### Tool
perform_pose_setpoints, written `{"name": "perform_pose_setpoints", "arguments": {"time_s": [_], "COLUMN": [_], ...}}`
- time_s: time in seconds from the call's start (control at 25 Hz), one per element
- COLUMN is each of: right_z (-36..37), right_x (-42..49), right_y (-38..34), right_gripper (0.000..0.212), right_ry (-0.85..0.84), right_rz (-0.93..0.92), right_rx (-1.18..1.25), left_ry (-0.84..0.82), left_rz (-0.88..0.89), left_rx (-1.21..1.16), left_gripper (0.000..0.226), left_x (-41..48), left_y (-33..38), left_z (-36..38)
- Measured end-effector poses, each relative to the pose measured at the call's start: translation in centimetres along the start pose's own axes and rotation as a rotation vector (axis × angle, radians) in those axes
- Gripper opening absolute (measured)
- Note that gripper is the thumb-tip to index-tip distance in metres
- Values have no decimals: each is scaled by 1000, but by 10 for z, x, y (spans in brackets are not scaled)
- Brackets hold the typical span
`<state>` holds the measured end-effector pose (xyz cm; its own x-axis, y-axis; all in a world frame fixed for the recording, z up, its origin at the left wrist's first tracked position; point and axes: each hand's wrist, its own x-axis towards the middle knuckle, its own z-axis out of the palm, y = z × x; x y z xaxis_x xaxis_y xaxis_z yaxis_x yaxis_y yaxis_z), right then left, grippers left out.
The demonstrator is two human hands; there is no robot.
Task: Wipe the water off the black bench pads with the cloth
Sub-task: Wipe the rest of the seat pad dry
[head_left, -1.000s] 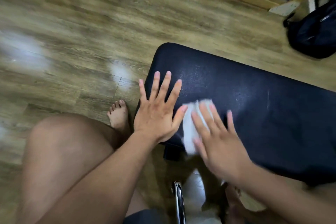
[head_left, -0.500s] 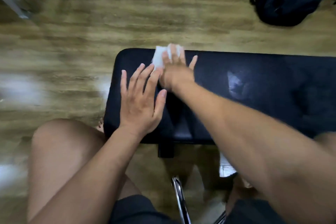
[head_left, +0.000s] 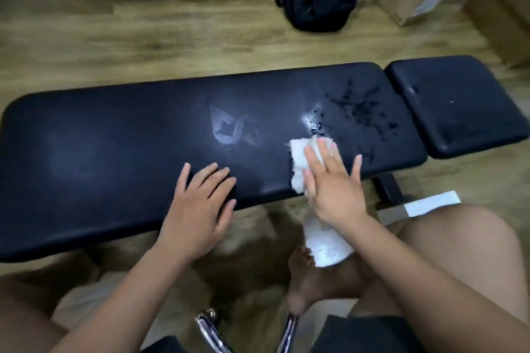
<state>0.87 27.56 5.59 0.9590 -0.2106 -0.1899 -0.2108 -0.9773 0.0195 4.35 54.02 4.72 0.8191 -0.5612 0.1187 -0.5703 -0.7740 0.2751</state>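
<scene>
Your right hand (head_left: 332, 189) lies flat on the white crumpled cloth (head_left: 296, 163), fingers straight and spread. It presses the cloth down rather than curling round it, at the near edge of the long black padded bench pad (head_left: 114, 152), just right of its middle. Your left hand (head_left: 198, 209) is released too, palm flat on the same pad near its front edge, holding nothing and well placed to brace you. The work ahead looks to be the spatter of water drops (head_left: 358, 112) beyond and to the right of the cloth, with a glinting wet patch just past your fingertips. Sweep the cloth up and outward through that patch in overlapping strokes, pressing evenly with the whole palm. Since you are not gripping the cloth, a fast stroke could leave it behind. Turn it to a dry face if it begins to smear rather than lift. Work toward the pad's right end, then check the small black square seat pad (head_left: 459, 106), where one bright speck shows; whether that is water I cannot tell. The left half of the long pad looks dull and dry, so I judge the job roughly half done.
</scene>
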Motion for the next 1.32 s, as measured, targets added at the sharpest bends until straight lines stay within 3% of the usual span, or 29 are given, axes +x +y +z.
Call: {"name": "perform_pose_setpoints", "arguments": {"time_s": [0.12,0.24,0.36,0.44,0.6,0.72,0.8,0.92,1.0,1.08,1.2,1.32], "right_z": [3,11,8,9,-4,-23,-21,-3,6,4,1,-10], "right_x": [9,-17,-26,-16,9,25,21,2,-2,6,21,34], "right_y": [-14,-64,-67,-17,140,191,162,59,1,-9,66,178], "right_gripper": [53,56,56,60,66,65,64,64,63,62,70,77], "right_ry": [91,155,89,69,6,-112,-27,91,59,38,65,21], "right_rz": [216,-101,-337,-326,-74,-92,-242,-569,-634,-668,-655,-386], "right_rx": [176,158,79,-41,-128,-91,-63,-103,-109,-116,-116,-84], "left_ry": [-19,-133,-248,-310,-333,-340,-320,-323,-355,-387,-391,-402], "left_rz": [-177,-235,-258,-259,-288,-310,-321,-369,-412,-442,-482,-471], "left_rx": [70,147,218,256,245,254,256,267,266,273,291,335], "left_gripper": [51,58,68,68,69,73,74,76,79,81,82,82], "left_x": [0,13,15,16,18,13,13,10,11,15,19,21], "left_y": [27,43,46,48,54,56,55,61,64,67,77,79], "left_z": [1,-13,-23,-26,-26,-18,-13,-12,-12,-12,-11,-9]}}
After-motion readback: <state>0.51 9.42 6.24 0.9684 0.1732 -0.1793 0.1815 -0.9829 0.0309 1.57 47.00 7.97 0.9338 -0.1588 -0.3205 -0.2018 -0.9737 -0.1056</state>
